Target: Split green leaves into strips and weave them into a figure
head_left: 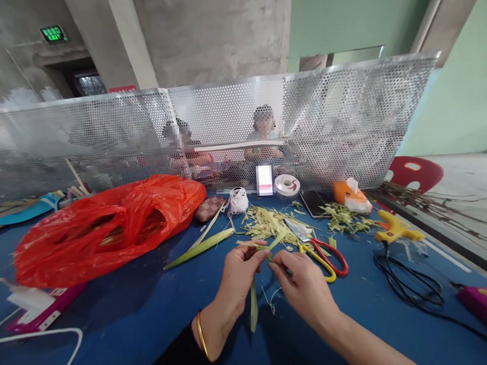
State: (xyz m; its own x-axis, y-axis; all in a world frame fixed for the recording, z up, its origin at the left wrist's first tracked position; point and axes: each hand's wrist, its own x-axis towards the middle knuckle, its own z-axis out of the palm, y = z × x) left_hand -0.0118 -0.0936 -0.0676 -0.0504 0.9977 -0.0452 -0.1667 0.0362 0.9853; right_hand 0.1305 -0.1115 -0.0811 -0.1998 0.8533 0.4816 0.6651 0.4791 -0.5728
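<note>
The word "EXIT" reads in glowing green capitals on the small rectangular sign (53,34) high on the grey concrete wall (2,29); the characters above it are too small to make out. Pale lettering on the red strip-shaped sign (122,89) is cut off and illegible. Printed marks on the orange-and-white soft tissue pack (348,197) are too blurred to read.

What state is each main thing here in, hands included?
Left hand: bent, pinching the leaf strip.
Leaf strip: held, one end hanging down.
Right hand: fingers bent near the strip; exact grip unclear.
Scissors: lying down, not held.
Phone: screen dark.
Tissue pack: open, tissue sticking out.
White string: wound in a loose ball.
Red bag: lying rumpled, gaping in places.
Glue gun: set down, not held.
Exit sign: lit green.
</note>
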